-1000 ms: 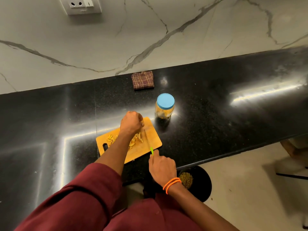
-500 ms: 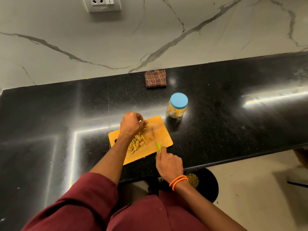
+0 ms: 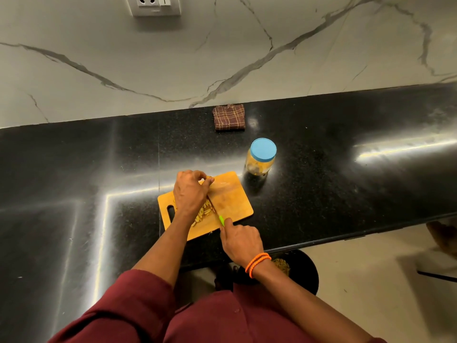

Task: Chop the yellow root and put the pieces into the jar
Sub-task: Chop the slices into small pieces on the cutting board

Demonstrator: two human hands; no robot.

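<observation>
Nearby, cutting board (image 3: 232, 194) beside counter edge (image 3: 321, 241).

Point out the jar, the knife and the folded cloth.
jar (image 3: 262, 153): head view, on its blue lid.
knife (image 3: 221, 220): head view, on its green handle.
folded cloth (image 3: 229, 117): head view, at its checked middle.

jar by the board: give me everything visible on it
The jar is small, clear and looks like plastic or glass, capped with a light blue round lid that is on. Yellowish contents show through the wall; how full it is I cannot tell. It stands upright on the black countertop, just beyond the far right corner of the wooden cutting board, apart from it. Neither hand touches it.
</observation>
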